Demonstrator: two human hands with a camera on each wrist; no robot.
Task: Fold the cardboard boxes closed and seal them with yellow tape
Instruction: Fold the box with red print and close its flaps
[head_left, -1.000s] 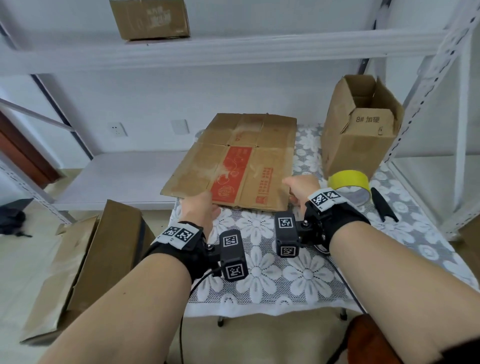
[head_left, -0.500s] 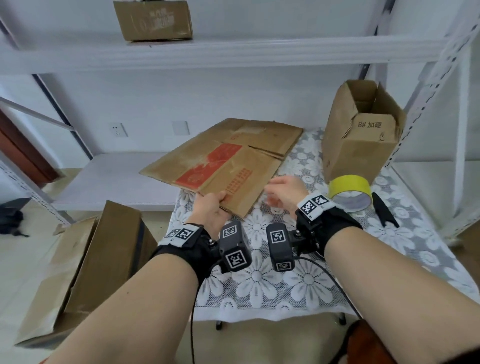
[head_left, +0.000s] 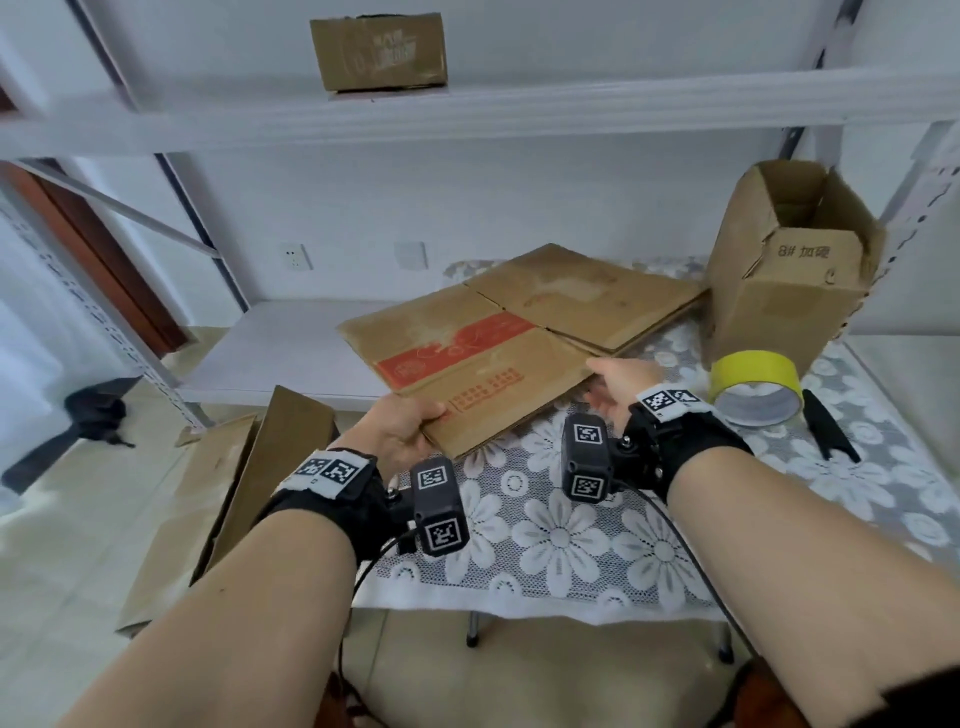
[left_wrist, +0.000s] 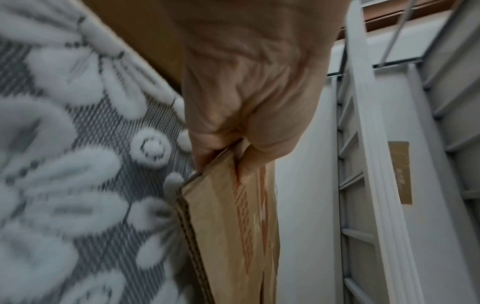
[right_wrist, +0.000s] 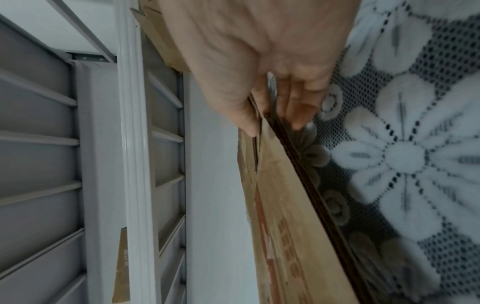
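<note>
Gripping flattened box (head_left: 483, 358) with left hand (head_left: 402, 428) and right hand (head_left: 618, 387), tape roll (head_left: 756, 384) beside upright open box (head_left: 784, 270)

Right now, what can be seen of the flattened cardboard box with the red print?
The flattened cardboard box is brown corrugated board, worn, with a red printed band and red lettering. It lies collapsed flat, angled across the far left of the lace tablecloth, overhanging its left edge. The left hand pinches its near corner; the right hand has fingers at its right edge, where the layers gape slightly.
</note>
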